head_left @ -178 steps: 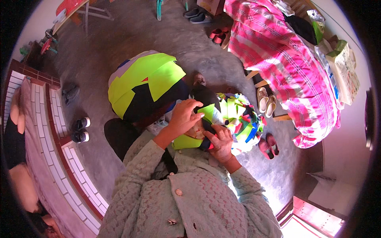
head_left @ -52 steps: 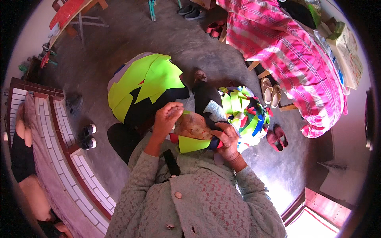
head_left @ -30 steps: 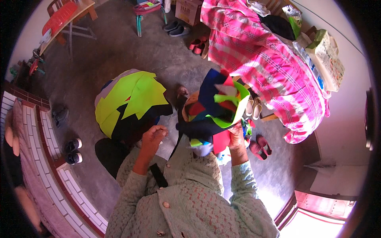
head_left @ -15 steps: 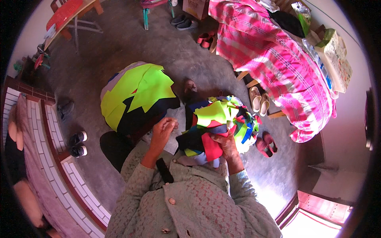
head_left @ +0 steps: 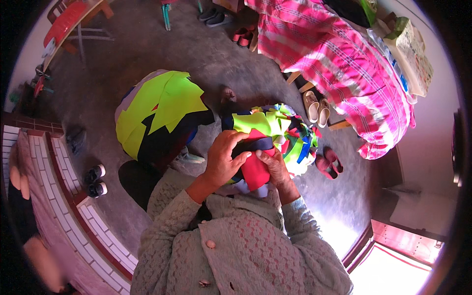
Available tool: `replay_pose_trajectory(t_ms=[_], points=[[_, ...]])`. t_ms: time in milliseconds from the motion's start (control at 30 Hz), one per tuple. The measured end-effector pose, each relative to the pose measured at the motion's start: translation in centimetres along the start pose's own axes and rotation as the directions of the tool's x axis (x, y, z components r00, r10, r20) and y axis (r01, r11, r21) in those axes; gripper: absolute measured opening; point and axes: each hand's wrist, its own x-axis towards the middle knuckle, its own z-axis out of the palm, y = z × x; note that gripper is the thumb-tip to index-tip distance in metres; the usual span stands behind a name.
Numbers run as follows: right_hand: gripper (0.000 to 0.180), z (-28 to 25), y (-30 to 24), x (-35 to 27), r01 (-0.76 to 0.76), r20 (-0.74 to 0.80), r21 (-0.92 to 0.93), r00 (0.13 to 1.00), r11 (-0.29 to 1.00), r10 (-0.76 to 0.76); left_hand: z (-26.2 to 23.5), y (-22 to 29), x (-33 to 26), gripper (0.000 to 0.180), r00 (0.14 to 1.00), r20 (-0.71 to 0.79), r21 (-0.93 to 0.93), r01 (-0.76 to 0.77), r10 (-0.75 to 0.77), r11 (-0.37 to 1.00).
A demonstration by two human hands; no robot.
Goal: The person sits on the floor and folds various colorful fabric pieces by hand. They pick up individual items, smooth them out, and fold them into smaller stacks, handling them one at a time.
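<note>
In front of my body, my right hand (head_left: pixel 278 171) grips a red fabric piece (head_left: pixel 254 171), its thumb pressed on top. A dark navy fabric piece (head_left: pixel 261 143) lies across the upper end of the red one. My left hand (head_left: pixel 221 161) curls around the dark fabric's left side, thumb and forefinger bent towards each other; its other fingers are partly hidden. Just beyond the hands sits a heap of mixed fabric scraps (head_left: pixel 290 129), in yellow-green, blue, red and white. Left of it stands a larger rounded pile of yellow-green and black fabric pieces (head_left: pixel 158 105).
A pink checked cloth (head_left: pixel 329 73) covers furniture at the right, with pale shoes (head_left: pixel 317 109) beneath its edge. Red shoes (head_left: pixel 329 163) lie right of the scraps. Dark shoes (head_left: pixel 95 180) stand at left near a white-tiled step (head_left: pixel 64 196). A red-topped table (head_left: pixel 64 24) is far left.
My left hand has moved right and closed onto the dark fabric beside my right hand. The red piece is drawn up between both hands. The whole view has shifted slightly.
</note>
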Motion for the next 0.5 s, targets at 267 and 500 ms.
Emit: replay_pose_trajectory(t_ms=[267,500], points=[[0.053,-1.7,0.7,0.4,-0.132,-0.03,0.145,0.99,0.981,0.137,1.2,-0.9,-1.5,0.045,0.967,0.253,0.164,-0.061,0.018,0.985],[0.049,-2.3,-1.4,0.8,-0.214,0.168,0.132,0.967,0.968,0.191,2.2,-1.2,-2.1,0.036,0.972,0.233,0.2,-0.064,0.016,0.978]])
